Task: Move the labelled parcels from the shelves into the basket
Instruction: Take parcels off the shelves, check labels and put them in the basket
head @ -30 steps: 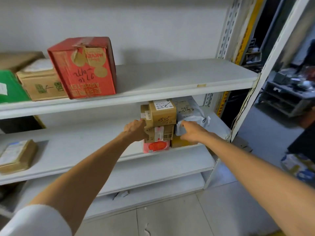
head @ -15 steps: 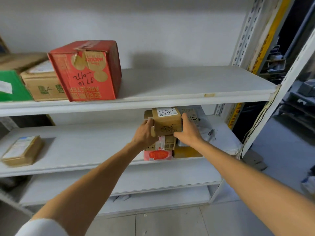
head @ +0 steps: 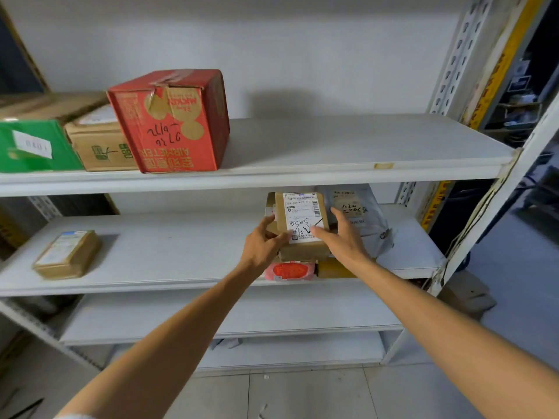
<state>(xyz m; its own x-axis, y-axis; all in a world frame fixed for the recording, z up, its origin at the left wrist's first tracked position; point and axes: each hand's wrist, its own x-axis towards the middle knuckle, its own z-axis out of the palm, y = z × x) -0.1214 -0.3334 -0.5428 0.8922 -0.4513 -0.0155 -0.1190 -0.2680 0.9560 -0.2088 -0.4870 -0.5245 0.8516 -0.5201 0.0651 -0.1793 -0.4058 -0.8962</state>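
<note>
Brown cardboard makes the small labelled box (head: 301, 220), which sits on top of a short stack on the middle shelf (head: 181, 252) of the white metal rack, with its white printed label and black handwritten numbers turned up toward the camera. Under it there is another brown carton (head: 304, 252), then a pink soft packet with a red mark (head: 290, 271) and a flat yellow-brown parcel (head: 335, 269); a grey plastic mailer bag (head: 360, 219) leans just beside the stack on the right. The left hand (head: 261, 244) presses on the left side of the top box and the right hand (head: 340, 237) on its right side, so the box lies between both palms. The fingers (head: 269, 222) are spread and curved around the edges, clamped on the box from two sides, and the thumbs rest near the lower edge of the label. I judge the box to be light and stiff, easy to lift with two hands, but its taped surface may be a little slippery, so holding at the side walls near the corners seems safest. The stack below looks less stable, because the pink packet is soft, and it could shift when the top box goes off. The basket is not visible in this view.
</note>
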